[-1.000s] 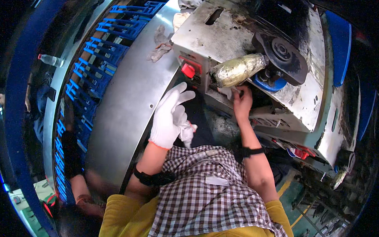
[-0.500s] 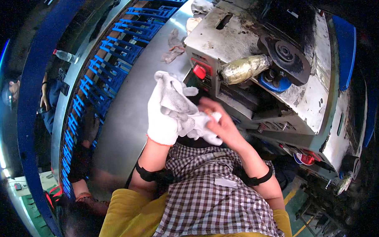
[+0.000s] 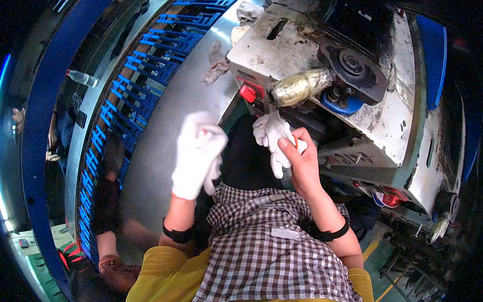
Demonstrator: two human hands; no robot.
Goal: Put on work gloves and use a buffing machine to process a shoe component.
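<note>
one loose white glove (image 3: 274, 139) pinched in my bare right hand (image 3: 305, 164), fingers dangling down-left toward my gloved, half-curled, empty left hand (image 3: 196, 155).

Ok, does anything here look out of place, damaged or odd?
One thing: only the left hand wears a white glove. The bare right hand holds a second white glove instead of wearing it. Crumpled rags lie on the metal bench, and the machine top is grimy.
</note>
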